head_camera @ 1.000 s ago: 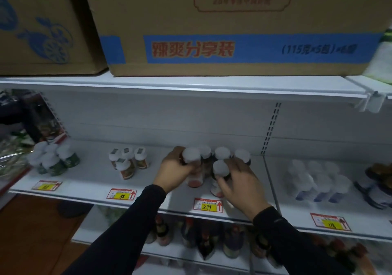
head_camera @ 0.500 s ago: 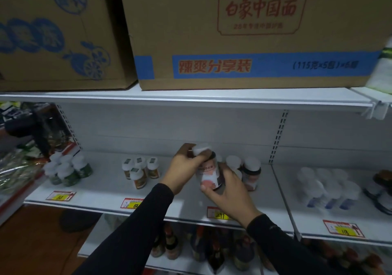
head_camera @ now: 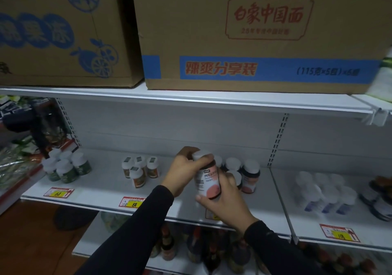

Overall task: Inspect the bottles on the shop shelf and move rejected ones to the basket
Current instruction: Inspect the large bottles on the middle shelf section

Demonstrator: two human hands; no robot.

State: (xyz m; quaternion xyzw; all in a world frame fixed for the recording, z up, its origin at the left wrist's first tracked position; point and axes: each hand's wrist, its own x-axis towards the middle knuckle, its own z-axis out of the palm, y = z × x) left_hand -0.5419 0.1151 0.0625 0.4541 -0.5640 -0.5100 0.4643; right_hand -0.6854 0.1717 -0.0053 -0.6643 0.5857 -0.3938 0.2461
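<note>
Both hands hold one bottle (head_camera: 206,179) up off the shelf (head_camera: 106,187): left hand (head_camera: 183,172) curled round its cap end, right hand (head_camera: 226,198) cupping its base. Inspection seems underway; next, judge it. No basket shows.

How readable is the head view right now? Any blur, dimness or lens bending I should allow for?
Head view: dim overall, the lower shelf's dark bottles murky. The held bottle, gripped by the left hand and right hand, is fairly sharp, large label characters legible. The white-capped bottles at right are smeared and soft. Wide-angle bending curves the upper shelf edge.
</note>
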